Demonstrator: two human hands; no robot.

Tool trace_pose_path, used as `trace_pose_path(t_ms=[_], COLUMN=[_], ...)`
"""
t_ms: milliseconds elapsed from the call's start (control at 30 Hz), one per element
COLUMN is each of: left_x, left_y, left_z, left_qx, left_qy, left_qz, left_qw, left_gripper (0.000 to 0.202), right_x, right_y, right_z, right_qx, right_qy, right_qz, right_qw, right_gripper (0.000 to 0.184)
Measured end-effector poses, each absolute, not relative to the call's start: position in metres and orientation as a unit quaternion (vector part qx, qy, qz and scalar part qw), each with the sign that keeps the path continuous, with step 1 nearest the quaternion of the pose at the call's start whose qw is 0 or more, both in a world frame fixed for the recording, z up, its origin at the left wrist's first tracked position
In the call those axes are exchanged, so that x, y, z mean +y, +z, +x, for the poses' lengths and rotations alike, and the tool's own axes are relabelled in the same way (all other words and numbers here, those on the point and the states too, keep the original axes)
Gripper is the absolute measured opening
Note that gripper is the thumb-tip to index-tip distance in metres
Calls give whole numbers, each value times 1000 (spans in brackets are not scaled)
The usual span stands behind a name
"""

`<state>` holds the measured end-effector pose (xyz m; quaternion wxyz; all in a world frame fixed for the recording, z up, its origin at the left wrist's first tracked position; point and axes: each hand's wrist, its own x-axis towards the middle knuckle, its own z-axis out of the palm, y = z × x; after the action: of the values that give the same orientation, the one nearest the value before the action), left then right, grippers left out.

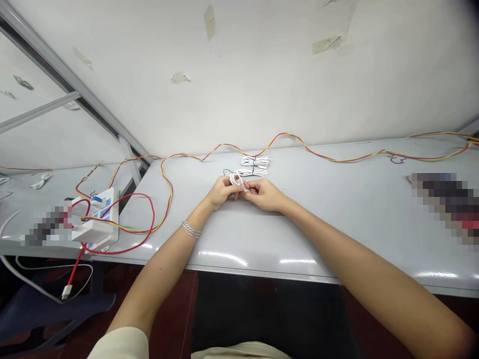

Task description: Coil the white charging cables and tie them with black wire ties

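Note:
A white coiled cable [236,180] is held between my two hands, just above the grey table. My left hand [221,192] pinches the coil from the left, its fingers closed around the loops. From the other side, my right hand [265,194] grips an end of the same cable between thumb and fingers. Right behind my hands lie two white cable bundles, a farther one [255,162] and a nearer one [256,172], each bound with a dark tie around its middle. A thin dark tie [227,171] sticks out by my left fingertips.
Red and yellow twisted wires [224,145] run along the table's back edge by the white wall. At left stands a white power strip [112,212] with plugs and looping wires. Dark ties [395,159] lie at back right, near a blurred-out object [445,199]. The table's front edge [262,274] faces me.

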<state>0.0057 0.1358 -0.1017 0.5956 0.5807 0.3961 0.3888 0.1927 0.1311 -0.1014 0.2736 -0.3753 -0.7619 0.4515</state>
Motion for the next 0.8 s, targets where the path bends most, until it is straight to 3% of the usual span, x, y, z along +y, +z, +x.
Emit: trace_pose_path(t_ms=[333, 800], left_x=[135, 132], left_y=[-102, -99], left_z=[5, 7], left_qx=[409, 411], left_qy=[386, 371], left_qz=[578, 599], left_qw=[591, 579], left_gripper=[41, 37], right_x=[135, 135], right_y=[-105, -106], right_z=[194, 194], right_qx=[-752, -758], right_qy=[465, 443], right_qz=[-359, -384], right_qw=[299, 287], right_gripper=[35, 38])
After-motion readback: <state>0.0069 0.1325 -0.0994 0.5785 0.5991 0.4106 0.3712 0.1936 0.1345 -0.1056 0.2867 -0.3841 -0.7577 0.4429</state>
